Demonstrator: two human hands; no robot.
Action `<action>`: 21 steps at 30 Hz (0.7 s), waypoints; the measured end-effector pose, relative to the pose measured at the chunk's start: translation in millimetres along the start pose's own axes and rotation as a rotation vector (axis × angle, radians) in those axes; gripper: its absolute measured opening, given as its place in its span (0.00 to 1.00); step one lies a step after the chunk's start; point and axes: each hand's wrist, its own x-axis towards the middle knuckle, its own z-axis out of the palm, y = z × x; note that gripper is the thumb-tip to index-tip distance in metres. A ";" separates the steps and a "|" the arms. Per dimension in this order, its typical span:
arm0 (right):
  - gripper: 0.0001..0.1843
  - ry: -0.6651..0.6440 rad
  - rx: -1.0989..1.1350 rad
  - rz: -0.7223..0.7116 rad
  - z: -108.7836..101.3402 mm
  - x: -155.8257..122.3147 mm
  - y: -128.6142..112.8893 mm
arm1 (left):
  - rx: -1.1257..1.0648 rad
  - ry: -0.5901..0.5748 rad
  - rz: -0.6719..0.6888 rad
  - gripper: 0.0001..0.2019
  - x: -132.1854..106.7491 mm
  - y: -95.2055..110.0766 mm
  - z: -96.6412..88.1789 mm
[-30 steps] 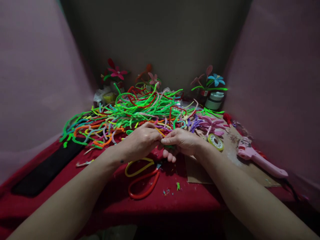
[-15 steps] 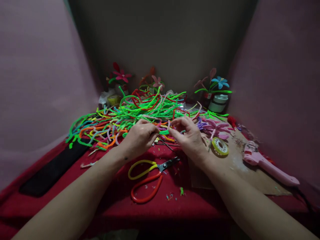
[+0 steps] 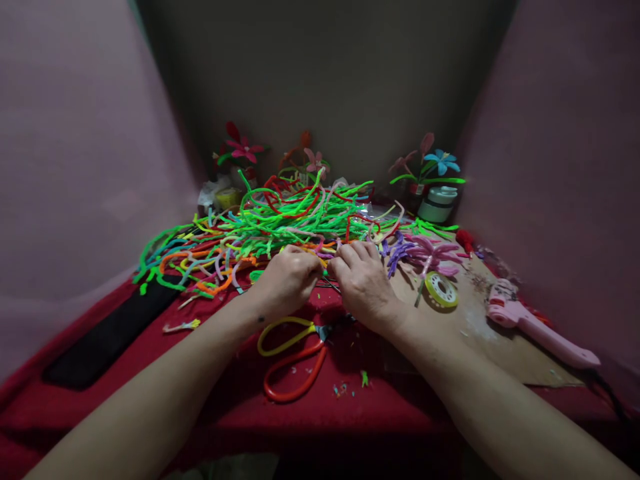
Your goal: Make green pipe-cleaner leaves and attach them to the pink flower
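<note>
My left hand (image 3: 295, 277) is closed in a pinch around a green pipe cleaner (image 3: 325, 273), of which only a bit shows between the hands. Fingers curled and knuckles up, my right hand (image 3: 363, 280) grips the same pipe cleaner from the other side; its fingertips are hidden. A green piece (image 3: 256, 275) sticks out left of my left hand. Just beyond both hands lies a tangled heap of bright pipe cleaners (image 3: 295, 217), mostly green. Below the hands, scissors (image 3: 323, 333) with one yellow and one red handle rest on the red cloth (image 3: 225, 393); their blades are in shadow.
At right, a cardboard sheet (image 3: 480, 360) carries a yellow tape roll (image 3: 441, 291), a pink glue gun (image 3: 543, 333) and a pink pipe-cleaner flower (image 3: 433, 253). A long black object (image 3: 110, 337) lies left. Flowers, including a blue one (image 3: 441, 162), and a lidded jar (image 3: 438, 203) stand behind.
My right hand has turned over, its knuckles now facing up, and moved slightly nearer and lower. The green stretch between the hands has shrunk to a small bit. My left hand shifted slightly right.
</note>
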 end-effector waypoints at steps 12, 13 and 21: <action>0.07 -0.264 1.968 0.915 -1.4 6.8 12.2 | -0.641 -0.002 -0.312 0.06 2.5 17.5 -20.6; 0.08 -0.202 2.051 0.976 1.1 6.6 5.6 | -0.660 0.033 -0.374 0.06 2.5 18.1 -18.2; 0.04 0.045 2.226 1.392 18.4 7.8 -27.5 | 0.005 0.294 -0.118 0.07 -2.8 11.7 12.2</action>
